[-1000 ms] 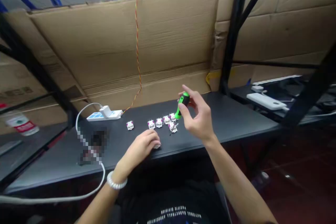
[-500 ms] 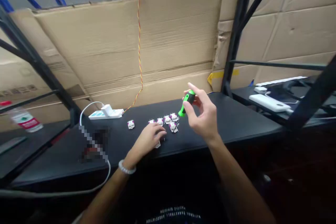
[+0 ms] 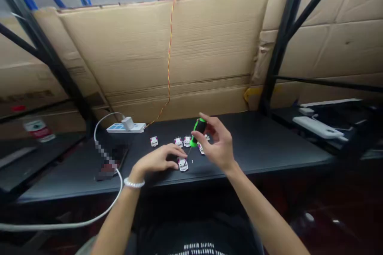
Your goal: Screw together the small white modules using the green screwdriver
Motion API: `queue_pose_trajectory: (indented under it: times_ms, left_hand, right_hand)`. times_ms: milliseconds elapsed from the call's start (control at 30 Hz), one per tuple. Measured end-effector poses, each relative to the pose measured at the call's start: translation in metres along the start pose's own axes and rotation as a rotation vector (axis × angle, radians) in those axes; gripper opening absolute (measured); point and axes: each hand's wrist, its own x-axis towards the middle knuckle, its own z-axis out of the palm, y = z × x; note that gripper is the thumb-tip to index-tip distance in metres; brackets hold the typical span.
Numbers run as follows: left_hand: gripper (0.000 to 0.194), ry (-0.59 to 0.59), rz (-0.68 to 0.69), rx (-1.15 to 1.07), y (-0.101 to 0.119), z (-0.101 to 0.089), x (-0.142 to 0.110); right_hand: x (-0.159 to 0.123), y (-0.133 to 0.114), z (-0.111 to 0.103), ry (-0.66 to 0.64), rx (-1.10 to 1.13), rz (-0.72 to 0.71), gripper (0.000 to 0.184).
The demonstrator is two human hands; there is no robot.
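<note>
My right hand (image 3: 218,143) is closed around the black and green handle of a screwdriver (image 3: 198,129). The thin shaft slants down to the left, its tip at a small white part (image 3: 183,164) with purple bits lying near the table's front edge. Thumb and fingers of my left hand (image 3: 160,157) grip that part from its left and far side. Farther back are more such white parts (image 3: 178,142), some partly hidden behind my right hand. One white part (image 3: 154,141) lies apart to the left. A tiny pale piece (image 3: 192,161), perhaps a screw, lies right of the gripped part.
A white power strip (image 3: 140,128) with a plugged-in charger stands at the back left of the black table (image 3: 254,147). Its white cable (image 3: 121,185) loops over the front edge, past a dark phone-like object (image 3: 119,155). Cardboard (image 3: 209,48) and black rack posts (image 3: 277,48) enclose the back and sides.
My right hand has lowered the screwdriver leftward to the nearest white part. My left hand has shifted left, uncovering that part. The whole view has shifted slightly.
</note>
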Motion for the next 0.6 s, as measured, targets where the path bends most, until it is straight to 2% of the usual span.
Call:
queue_pose_trajectory:
  times_ms: [233, 600]
  left_hand:
    - [0.028, 0.028, -0.007, -0.076, -0.0017, 0.0018, 0.0060]
    - [0.026, 0.034, 0.003, -0.140, 0.0006, 0.0036, 0.0072]
  right_hand:
    - [-0.0070, 0.0032, 0.0066, -0.048, -0.008, 0.017, 0.047]
    - [-0.0101, 0.0045, 0.0068, -0.049, -0.068, 0.011, 0.045]
